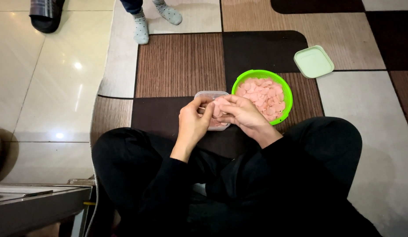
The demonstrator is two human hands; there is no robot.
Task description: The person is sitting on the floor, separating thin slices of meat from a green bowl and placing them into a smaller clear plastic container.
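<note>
In the head view, the person sits cross-legged in black clothes on a patchwork rug (177, 66) of brown, tan and dark squares. Both hands meet over a small clear plastic tub (209, 95), which they largely cover; only its far rim and a bit of pink inside show. The left hand (193, 123) is curled, fingers pinched near a thin pale stick (201, 107) that is hard to make out. The right hand (243, 115) is closed around pink slices (219, 107); how many it holds cannot be told. Just beside the tub, on the right, stands a bright green colander (283, 90) full of round pink sausage slices (261, 94). A pale green lid (313, 61) lies well apart, farther right. To the left the rug gives way to glossy cream floor tiles (50, 87). At the top edge, another person's socked feet (142, 28) are cut off, and a dark sandal (46, 15) too. A metal surface (37, 199) juts in at lower left, partly out of frame.
</note>
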